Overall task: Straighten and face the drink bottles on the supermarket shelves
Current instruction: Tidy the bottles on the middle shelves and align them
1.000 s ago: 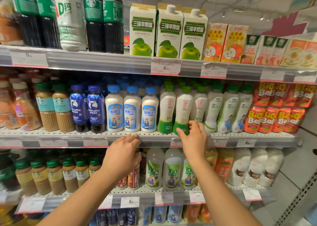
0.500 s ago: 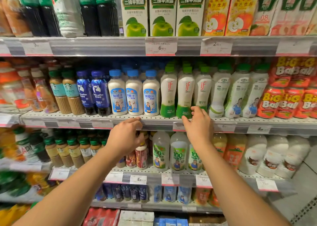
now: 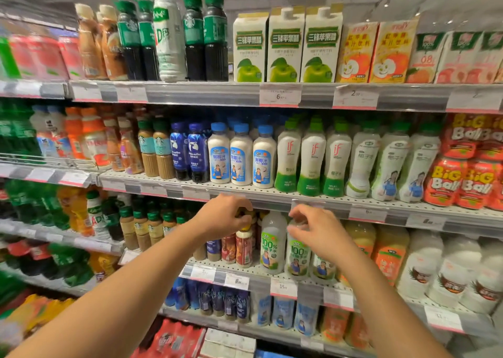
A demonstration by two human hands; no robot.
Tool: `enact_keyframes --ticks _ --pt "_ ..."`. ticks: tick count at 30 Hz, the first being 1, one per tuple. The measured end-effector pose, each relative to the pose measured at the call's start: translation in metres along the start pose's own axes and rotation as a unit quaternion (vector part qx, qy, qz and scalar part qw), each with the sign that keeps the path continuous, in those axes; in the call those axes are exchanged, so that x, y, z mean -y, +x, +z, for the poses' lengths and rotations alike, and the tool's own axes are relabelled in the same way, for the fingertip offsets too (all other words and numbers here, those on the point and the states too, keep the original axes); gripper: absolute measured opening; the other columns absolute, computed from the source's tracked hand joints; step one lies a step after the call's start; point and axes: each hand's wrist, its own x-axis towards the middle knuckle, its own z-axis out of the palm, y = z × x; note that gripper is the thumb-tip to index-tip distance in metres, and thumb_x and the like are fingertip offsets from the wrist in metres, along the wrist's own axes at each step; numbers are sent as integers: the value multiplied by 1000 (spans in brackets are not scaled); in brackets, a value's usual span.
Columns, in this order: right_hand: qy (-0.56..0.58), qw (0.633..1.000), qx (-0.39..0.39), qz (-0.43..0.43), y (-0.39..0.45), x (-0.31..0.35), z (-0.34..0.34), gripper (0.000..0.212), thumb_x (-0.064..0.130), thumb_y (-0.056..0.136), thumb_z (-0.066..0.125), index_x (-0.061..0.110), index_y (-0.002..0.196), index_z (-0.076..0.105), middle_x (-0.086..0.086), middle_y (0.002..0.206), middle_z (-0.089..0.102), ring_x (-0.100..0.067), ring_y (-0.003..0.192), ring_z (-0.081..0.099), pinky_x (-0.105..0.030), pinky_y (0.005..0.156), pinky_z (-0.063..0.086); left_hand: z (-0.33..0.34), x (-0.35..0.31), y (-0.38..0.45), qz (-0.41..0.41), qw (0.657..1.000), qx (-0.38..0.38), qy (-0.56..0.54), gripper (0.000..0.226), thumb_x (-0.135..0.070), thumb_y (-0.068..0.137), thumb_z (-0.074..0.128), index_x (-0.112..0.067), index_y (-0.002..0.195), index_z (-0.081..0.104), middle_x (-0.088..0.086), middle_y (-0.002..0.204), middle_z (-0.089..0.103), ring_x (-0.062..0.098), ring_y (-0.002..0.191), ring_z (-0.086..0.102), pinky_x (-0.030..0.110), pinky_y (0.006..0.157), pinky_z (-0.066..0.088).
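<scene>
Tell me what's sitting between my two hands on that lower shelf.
In the head view, one tall white bottle with a green 100% label stands between the left hand and the right hand.

- The left forearm rises bare from the lower left corner of the frame, slanting up toward the centre.
- The left hand (image 3: 223, 216) sits just left of centre, back of the hand toward the camera, fingers curled forward in a closed grip; what they close on is hidden behind the hand.
- The right forearm climbs from the bottom right edge, slanting up and leftward.
- The right hand (image 3: 318, 231) is just right of centre, thumb and fingers bent in a pinching grip, fingertips pointing left.
- The two hands are near each other, not touching.
</scene>
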Motion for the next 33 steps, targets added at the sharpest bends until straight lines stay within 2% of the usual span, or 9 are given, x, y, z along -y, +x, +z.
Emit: enact_keyframes --ticks 3,6,11,15,18,23,25,29,33 --pt "-26 985 170 0 -11 23 -6 43 49 92 70 30 129 61 9 110 68 -6 97 65 -27 86 52 -14 -2 -28 12 1000 17 -16 27 -44 91 58 -27 107 70 -10 101 75 12 89 70 38 81 60" --pt "-74 966 246 -10 -20 52 1 56 56 90 69 29 137 57 7 111 66 -11 100 65 -34 94 53 -33 4 -63 18 1000 -2 -14 24 -43 93 60 -29 108 71 -14 98 74 6 84 68 27 77 58" --pt "-45 976 209 -53 -35 115 24 44 50 92 70 25 127 63 13 100 67 -2 88 63 -20 77 48 -69 34 -134 -1 999 -39 -21 19 -41 95 61 -31 108 70 -18 88 70 -5 71 60 21 69 53" --pt "-24 976 208 -64 -54 163 55 45 51 87 72 31 127 63 9 105 69 -10 99 66 -32 91 53 -89 71 -202 -13 998 -56 -33 24 -48 95 57 -36 112 68 -17 94 74 1 82 67 31 76 58" --pt "-19 973 215 -81 -75 205 81 44 47 91 71 29 129 63 7 106 69 -8 95 64 -31 90 51 -102 97 -258 -12 998 -53 -44 22 -48 95 57 -36 110 68 -17 95 74 -1 84 67 29 77 59" --pt "4 975 207 -83 -102 265 112 42 57 88 69 39 126 63 11 107 70 -7 98 68 -36 96 53 -127 140 -336 -22 996 -63 -51 19 -43 96 57 -33 107 69 -17 94 73 -2 83 66 29 75 58" --pt "18 974 208 -87 -111 287 120 45 63 84 67 40 123 63 11 101 73 -7 94 70 -37 94 54 -134 154 -360 -29 995 -73 -61 19 -43 96 58 -34 108 70 -19 92 72 -3 82 66 29 75 58" --pt "30 970 222 -97 -121 326 131 38 54 90 69 35 122 64 11 90 76 -5 83 71 -33 84 55 -142 177 -400 -32 994 -75 -78 24 -46 96 58 -33 113 69 -21 92 70 -4 84 66 32 79 59" --pt "32 977 182 -102 -113 354 126 47 66 80 68 39 118 67 9 98 76 -8 91 71 -36 86 56 -156 196 -408 -27 993 -86 -74 24 -46 97 59 -33 114 70 -18 98 72 -4 87 66 30 78 60"
